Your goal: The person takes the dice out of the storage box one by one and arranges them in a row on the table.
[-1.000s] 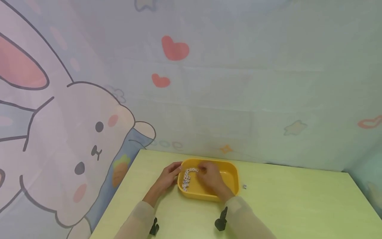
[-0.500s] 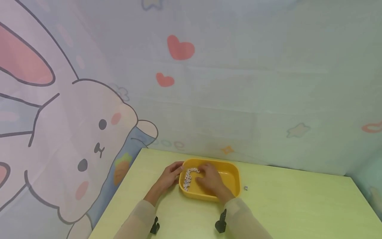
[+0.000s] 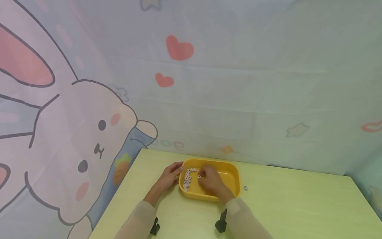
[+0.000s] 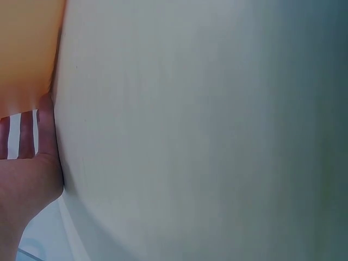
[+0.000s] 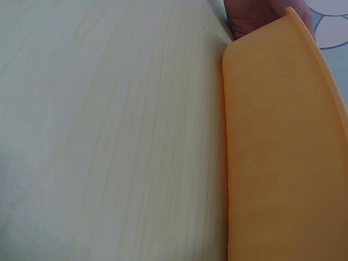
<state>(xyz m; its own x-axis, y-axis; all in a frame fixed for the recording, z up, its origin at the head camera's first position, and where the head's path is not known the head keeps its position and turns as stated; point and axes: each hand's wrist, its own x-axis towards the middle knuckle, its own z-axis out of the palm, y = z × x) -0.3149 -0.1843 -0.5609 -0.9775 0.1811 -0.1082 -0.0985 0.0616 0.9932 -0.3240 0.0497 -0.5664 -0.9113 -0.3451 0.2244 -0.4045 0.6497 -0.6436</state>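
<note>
Several white dice (image 3: pixel 187 181) with dark pips lie along the left side of a yellow tray (image 3: pixel 206 197), curving round its far left corner. Inside the tray, my right hand (image 3: pixel 212 180) pinches a single die (image 3: pixel 199 177) between thumb and fingers, just right of the others. My left hand (image 3: pixel 167 176) holds the tray's left end, with a fingertip at the rim and other fingers against the outer wall. In the left wrist view, fingers of the left hand (image 4: pixel 32 163) reach up to the tray wall (image 4: pixel 27 60). The right wrist view shows the tray's outer side (image 5: pixel 283 147), not the right hand.
A small pair of dice (image 3: pixel 245 188) lies on the table (image 3: pixel 298 202) just right of the tray. Behind the table hangs a cloth backdrop (image 3: pixel 221 93) with a printed rabbit and hearts. Black straps (image 3: pixel 221 223) show at the wrists.
My right hand has opened at the far end of the dice row, then closed on a die and drawn it slightly nearer, apart from the row. The left hand stays on the tray.
</note>
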